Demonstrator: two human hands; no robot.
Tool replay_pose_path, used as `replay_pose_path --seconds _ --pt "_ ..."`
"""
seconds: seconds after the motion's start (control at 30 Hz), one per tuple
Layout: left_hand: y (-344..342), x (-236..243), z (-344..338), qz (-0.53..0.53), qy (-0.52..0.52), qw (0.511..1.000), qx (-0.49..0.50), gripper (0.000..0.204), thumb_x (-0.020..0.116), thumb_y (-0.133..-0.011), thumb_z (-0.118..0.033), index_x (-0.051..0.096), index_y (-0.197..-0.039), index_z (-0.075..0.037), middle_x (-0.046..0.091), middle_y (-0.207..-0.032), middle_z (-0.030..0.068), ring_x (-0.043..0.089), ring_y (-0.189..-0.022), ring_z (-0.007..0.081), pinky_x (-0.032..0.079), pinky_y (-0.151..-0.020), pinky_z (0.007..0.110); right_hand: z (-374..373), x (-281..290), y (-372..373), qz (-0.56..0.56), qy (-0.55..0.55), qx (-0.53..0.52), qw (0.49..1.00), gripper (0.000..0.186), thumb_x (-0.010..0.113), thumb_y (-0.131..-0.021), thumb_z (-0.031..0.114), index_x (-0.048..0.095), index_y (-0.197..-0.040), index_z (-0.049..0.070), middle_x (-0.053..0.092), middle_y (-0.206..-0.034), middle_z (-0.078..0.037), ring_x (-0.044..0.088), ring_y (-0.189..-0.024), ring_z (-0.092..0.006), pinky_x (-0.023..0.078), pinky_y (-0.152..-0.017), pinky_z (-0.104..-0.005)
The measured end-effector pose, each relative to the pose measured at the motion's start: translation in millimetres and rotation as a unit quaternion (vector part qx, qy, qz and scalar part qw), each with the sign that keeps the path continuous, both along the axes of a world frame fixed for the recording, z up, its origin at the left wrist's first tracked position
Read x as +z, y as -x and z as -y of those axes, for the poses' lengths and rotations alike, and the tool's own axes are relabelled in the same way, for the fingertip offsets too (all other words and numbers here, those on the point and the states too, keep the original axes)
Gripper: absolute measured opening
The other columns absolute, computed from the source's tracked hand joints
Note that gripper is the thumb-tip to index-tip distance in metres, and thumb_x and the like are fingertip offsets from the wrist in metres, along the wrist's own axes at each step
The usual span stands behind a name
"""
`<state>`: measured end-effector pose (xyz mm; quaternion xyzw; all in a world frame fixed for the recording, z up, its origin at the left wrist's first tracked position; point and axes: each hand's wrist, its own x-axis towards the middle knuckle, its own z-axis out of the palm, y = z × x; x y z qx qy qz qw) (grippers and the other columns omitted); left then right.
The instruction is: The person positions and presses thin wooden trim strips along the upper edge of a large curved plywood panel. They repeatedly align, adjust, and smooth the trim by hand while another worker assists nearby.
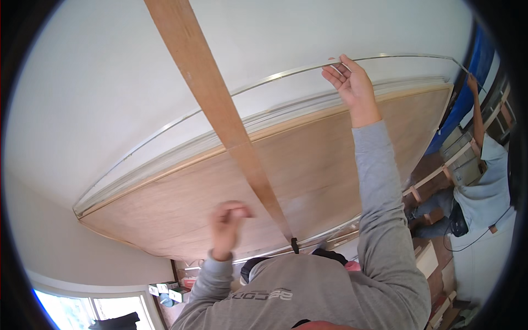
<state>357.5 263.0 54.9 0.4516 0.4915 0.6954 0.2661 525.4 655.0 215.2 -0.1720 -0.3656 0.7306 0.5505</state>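
My right hand [352, 85] is raised in front of the white wall. Its thumb and fingertips pinch a long, thin, shiny metal strip [280, 75], with the other fingers loosely curled. The strip runs from the panels' left corner to the far right, where it bends down toward a co-worker's raised hand [472, 83]. My left hand [226, 228] is lower, in front of the large wooden panel [308, 165]. It is smeared by motion; its fingers look curled, and nothing shows in them. A long wooden plank [212, 91] slants between my hands, crossing in front of the strip.
Pale sheet edges [275, 115] show behind the wooden panel. A black clamp-like piece [295, 245] is at the plank's lower end. On the right, a co-worker [484, 190] stands beside wooden framing [434, 175] and a blue sheet [451, 124]. A window [115, 308] is at the lower left.
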Motion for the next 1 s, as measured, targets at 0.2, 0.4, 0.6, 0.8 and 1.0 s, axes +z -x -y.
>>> replay_pose_path --seconds 0.2,0.4,0.6,0.8,1.0 --pt "-66.7 69.3 -162.7 0.281 -0.123 0.952 -0.014 0.067 0.054 -0.108 -0.030 0.022 -0.159 -0.001 0.045 -0.152 0.0220 0.051 -0.133 0.0336 0.042 -0.115 0.051 -2.0 -7.7 8.5 -0.016 0.002 0.035 0.999 0.018 0.066 -0.098 0.015 0.060 -0.104 -0.001 0.066 -0.100 -0.017 0.070 -0.094 -0.0349 0.062 -0.090 -0.0489" --pt "-21.5 103.6 -239.3 0.357 -0.267 0.883 0.147 0.061 0.053 -0.108 -0.029 0.025 -0.155 -0.002 0.044 -0.152 0.0190 0.050 -0.133 0.0365 0.043 -0.114 0.050 5.8 -1.6 0.2 -0.010 0.008 0.049 0.999 0.020 0.066 -0.098 0.018 0.057 -0.105 0.001 0.060 -0.096 -0.013 0.069 -0.092 -0.0363 0.062 -0.090 -0.0506" --pt "27.2 75.7 -251.9 0.288 -0.254 0.910 0.158 0.047 0.052 -0.109 -0.027 0.040 -0.142 0.004 0.052 -0.144 0.0182 0.056 -0.126 0.0352 0.049 -0.112 0.049 -9.6 -11.4 8.8 -0.015 -0.017 0.096 0.995 0.033 0.064 -0.101 0.026 0.051 -0.113 -0.001 0.058 -0.111 -0.017 0.069 -0.099 -0.0323 0.063 -0.085 -0.0450" --pt "29.1 86.9 -256.2 0.267 -0.254 0.916 0.161 0.046 0.058 -0.107 -0.023 0.040 -0.136 0.008 0.056 -0.139 0.0181 0.060 -0.120 0.0303 0.051 -0.111 0.043 -0.7 -7.9 -36.8 0.051 -0.048 0.123 0.990 0.055 0.069 -0.099 0.037 0.050 -0.132 -0.004 0.059 -0.119 -0.017 0.068 -0.104 -0.0316 0.062 -0.086 -0.0432" --pt "17.5 107.1 -262.4 0.234 -0.292 0.911 0.173 0.043 0.059 -0.106 -0.023 0.050 -0.127 0.013 0.060 -0.131 0.0181 0.064 -0.116 0.0279 0.052 -0.111 0.041 -71.3 -69.1 -168.7 0.187 -0.067 0.002 0.980 0.057 0.071 -0.097 0.041 0.053 -0.137 0.005 0.063 -0.116 -0.012 0.068 -0.102 -0.0263 0.060 -0.082 -0.0406"
